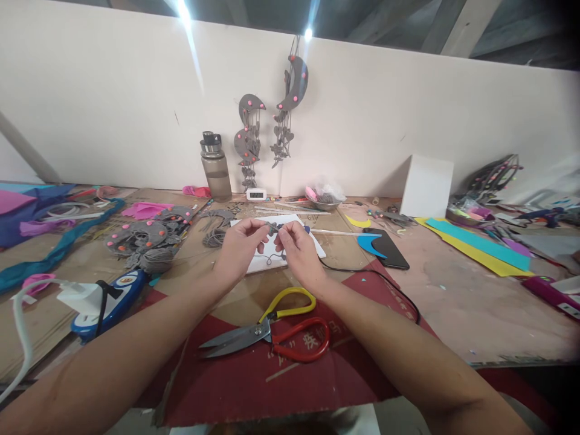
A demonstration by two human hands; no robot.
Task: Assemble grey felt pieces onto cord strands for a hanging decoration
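Note:
Both hands meet over a white sheet (258,264). My left hand (242,244) is closed, thumb and forefinger pinching a small dark grey-green piece (273,228) whose exact kind is too small to make out. My right hand (301,251) pinches at the same piece from the other side, fingertips close to those of the left. A thin grey cord (269,261) hangs in a loop below the fingers onto the sheet. Nearer to me, scissors (260,331) with one yellow and one red handle lie partly spread on red cardboard (217,393).
Grey moon decorations (296,84) hang on the white wall. Left are a bottle (216,172), a pile of grey felt pieces (149,238) and a blue power strip (113,302). A black phone (392,251), a cable (385,277) and coloured strips (480,241) lie right.

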